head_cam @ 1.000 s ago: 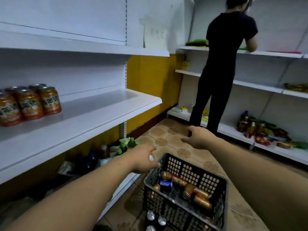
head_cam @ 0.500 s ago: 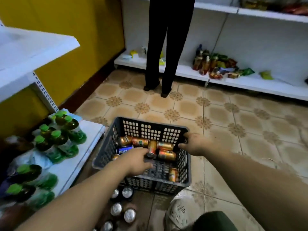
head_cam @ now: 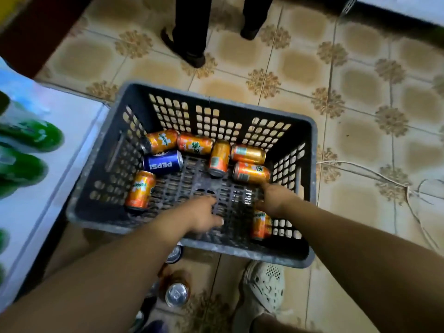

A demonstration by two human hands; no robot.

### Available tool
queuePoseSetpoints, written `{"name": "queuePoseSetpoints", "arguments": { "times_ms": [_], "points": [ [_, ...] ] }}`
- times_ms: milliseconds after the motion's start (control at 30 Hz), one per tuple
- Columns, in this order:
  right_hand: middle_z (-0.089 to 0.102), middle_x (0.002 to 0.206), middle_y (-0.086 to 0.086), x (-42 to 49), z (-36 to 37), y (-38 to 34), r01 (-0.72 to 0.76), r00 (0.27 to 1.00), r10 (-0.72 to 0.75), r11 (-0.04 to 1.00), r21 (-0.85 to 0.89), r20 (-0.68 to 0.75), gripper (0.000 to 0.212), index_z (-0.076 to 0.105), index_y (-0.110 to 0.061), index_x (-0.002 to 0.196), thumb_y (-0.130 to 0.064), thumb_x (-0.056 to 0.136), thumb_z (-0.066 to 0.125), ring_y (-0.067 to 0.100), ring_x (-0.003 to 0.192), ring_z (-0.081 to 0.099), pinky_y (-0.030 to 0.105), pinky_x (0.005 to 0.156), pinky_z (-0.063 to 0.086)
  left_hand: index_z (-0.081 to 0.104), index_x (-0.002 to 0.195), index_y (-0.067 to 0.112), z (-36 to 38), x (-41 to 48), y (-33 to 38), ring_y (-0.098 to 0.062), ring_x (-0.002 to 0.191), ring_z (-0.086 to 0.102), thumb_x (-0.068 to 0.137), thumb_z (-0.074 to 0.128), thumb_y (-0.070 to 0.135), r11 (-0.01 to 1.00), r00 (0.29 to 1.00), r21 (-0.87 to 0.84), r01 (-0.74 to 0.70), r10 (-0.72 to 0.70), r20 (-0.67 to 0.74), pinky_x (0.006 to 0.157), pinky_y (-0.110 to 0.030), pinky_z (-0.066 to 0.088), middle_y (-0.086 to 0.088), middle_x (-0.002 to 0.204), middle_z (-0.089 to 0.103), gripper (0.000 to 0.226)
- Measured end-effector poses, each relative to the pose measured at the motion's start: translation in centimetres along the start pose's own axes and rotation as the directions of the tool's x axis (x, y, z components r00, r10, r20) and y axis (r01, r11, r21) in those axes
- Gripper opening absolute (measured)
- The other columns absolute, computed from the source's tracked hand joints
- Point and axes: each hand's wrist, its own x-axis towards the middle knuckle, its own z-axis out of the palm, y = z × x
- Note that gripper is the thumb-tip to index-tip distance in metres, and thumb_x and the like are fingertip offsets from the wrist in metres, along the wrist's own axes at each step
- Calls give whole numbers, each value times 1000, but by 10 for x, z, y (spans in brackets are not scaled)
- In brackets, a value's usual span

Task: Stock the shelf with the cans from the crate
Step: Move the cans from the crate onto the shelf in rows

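Both hands reach down into a dark grey perforated plastic crate [head_cam: 216,100] on the tiled floor. Loosely spread and holding nothing, the left hand [head_cam: 204,217] hovers over the bare crate bottom, between an orange Mirinda can [head_cam: 140,193] to its left and the right hand [head_cam: 276,200]. That hand hangs just above an orange can by the near wall [head_cam: 260,224], fingers pointing down and blurred, so I cannot tell its grip. Just beyond it lies another orange can [head_cam: 251,173]. More orange cans and a blue Pepsi can [head_cam: 163,164] lie along the far wall, apart from both hands.
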Motion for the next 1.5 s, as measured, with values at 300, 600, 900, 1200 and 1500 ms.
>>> {"name": "queuePoseSetpoints", "arguments": {
  "times_ms": [300,600,900,1200,1500],
  "points": [
    [8,160,17,53,65,16,-75,995,89,957,-281,40,82,18,-8,151,-51,90,54,34,148,0,50,117,7,19,151,25,15,60,-21,-25,135,37,90,56,47,1000,993,-11,20,-18,113,104,-33,35,-2,156,27,74],
    [50,118,3,16,45,-12,92,993,-67,958,271,-100,38,51,-24,110,-36,81,73,21,102,56,31,86,47,24,150,24,16,31,-27,-27,134,39,86,63,45,988,994,-148,42,-27,103,106,-38,37,-5,153,32,77],
    [54,106,-8,-124,-90,-109,410,903,-108,509,757,-417,50,55,-25,114,-18,72,80,11,92,58,26,71,56,34,140,20,-48,-119,-9,-11,102,56,74,79,17,709,939,-652,-269,43,-340,82,-21,43,4,120,56,80],
    [63,76,-5,-320,-181,-220,618,760,-226,-38,785,-609,10,61,-20,84,-20,92,55,14,77,57,32,74,44,43,119,18,-117,-364,-8,-25,85,65,64,77,24,375,726,-693,-616,-70,-684,78,-42,55,-7,102,63,65],
    [64,96,13,-535,-196,-318,827,498,-473,5,563,-727,33,55,-12,113,-24,86,69,23,72,65,31,52,51,52,120,18,-69,-590,-35,-24,91,65,64,76,29,313,478,-481,-819,-92,-873,83,-38,50,-8,105,65,62]
  ]
}}
